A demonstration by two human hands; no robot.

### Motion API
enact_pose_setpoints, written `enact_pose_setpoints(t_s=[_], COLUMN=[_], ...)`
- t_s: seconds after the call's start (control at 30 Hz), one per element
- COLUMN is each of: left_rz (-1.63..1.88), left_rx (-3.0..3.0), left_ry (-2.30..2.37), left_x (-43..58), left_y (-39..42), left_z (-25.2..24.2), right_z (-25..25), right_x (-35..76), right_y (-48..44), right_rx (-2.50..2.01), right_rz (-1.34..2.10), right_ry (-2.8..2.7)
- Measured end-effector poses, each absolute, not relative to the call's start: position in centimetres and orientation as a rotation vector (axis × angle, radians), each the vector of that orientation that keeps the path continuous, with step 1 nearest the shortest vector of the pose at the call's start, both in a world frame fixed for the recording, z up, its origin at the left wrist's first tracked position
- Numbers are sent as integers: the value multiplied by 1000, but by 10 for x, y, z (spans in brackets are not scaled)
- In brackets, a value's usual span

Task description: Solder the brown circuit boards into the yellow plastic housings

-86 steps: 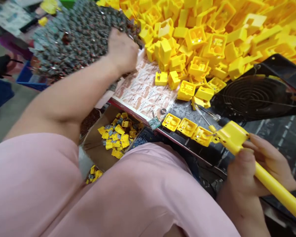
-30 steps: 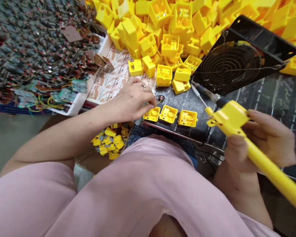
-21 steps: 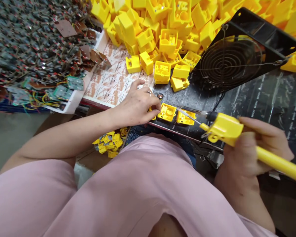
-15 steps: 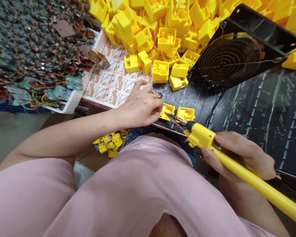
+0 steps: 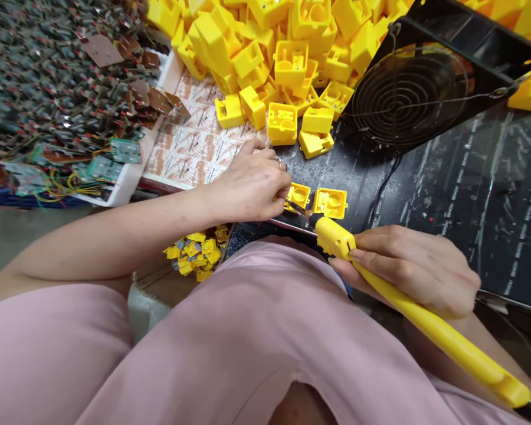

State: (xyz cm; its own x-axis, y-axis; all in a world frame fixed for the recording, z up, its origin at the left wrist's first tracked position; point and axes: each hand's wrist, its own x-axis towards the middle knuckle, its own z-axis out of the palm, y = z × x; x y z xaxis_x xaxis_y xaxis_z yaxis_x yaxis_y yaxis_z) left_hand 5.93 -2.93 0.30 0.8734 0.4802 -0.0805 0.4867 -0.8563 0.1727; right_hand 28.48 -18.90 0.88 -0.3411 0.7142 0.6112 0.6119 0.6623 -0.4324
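My right hand [image 5: 413, 268] is closed round a yellow soldering iron [image 5: 425, 321], its metal tip [image 5: 295, 208] pointing left at the near edge of the black mat [image 5: 446, 189]. My left hand [image 5: 248, 189] is curled over the leftmost small yellow housing, which it hides, fingers pinched right at the iron's tip. Two more open yellow housings, one [image 5: 299, 195] and another [image 5: 331, 202], lie just right of that hand. A ring shows on one left finger.
A large heap of yellow plastic housings [image 5: 292, 47] fills the back. A black fan [image 5: 420, 88] leans at the right. A pile of small circuit boards with wires [image 5: 57, 100] lies at left. A box of finished yellow parts [image 5: 194, 254] sits below the table edge.
My left hand left the circuit-board pile and came down onto the row of housings. My right hand swung the soldering iron down and left until its tip reached the left hand.
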Motion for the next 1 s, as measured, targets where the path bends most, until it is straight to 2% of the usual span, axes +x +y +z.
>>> enact_pose_setpoints(t_s=[0.2,0.63,0.77,1.0], left_rz=[-106,-145,-43,234], left_rx=[2875,2775,2647,2559], left_ry=[755,646,559,840], left_x=[61,51,30,29], left_y=[-28,-21,-14,-21], left_z=[5,16,17,-6], right_z=[12,-6,-14,-23], right_x=[299,304,305,300], right_y=[-196,-199,-205,-208], right_rx=[-1227,-1204,-1370,-1307], right_rz=[202,166,-38,208], right_ry=[-2066,-1876,-1725,-1565])
